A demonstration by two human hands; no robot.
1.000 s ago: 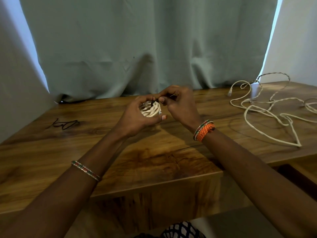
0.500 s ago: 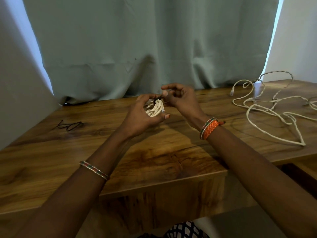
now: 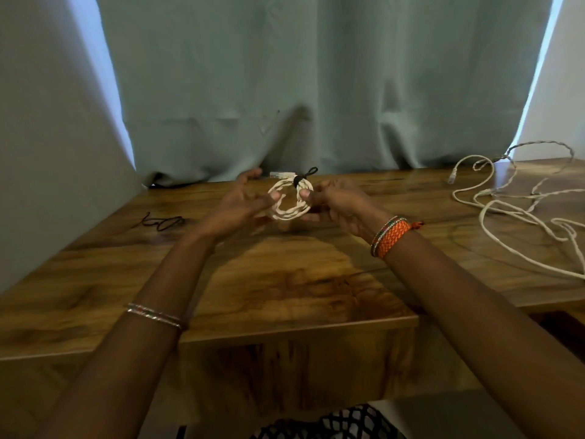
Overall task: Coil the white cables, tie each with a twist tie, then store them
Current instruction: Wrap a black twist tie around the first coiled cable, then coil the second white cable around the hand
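A small coiled white cable [image 3: 289, 213] is held up above the wooden table [image 3: 285, 280], between both hands. A black twist tie [image 3: 300, 179] is wrapped round the top of the coil, its looped end sticking up to the right. My left hand [image 3: 240, 204] pinches the coil's left side with the thumb in front. My right hand [image 3: 338, 201] pinches the right side, thumb on the coil. A white plug end pokes out at the coil's top left.
A long loose white cable [image 3: 512, 213] sprawls over the right part of the table. A black twist tie [image 3: 161, 221] lies on the table at the left. A grey-green curtain [image 3: 316, 90] hangs behind the table.
The coil was bunched in my left hand while my right fingers worked the tie at its top. Now both hands hold the coil spread open as a ring, tie wrapped on top.
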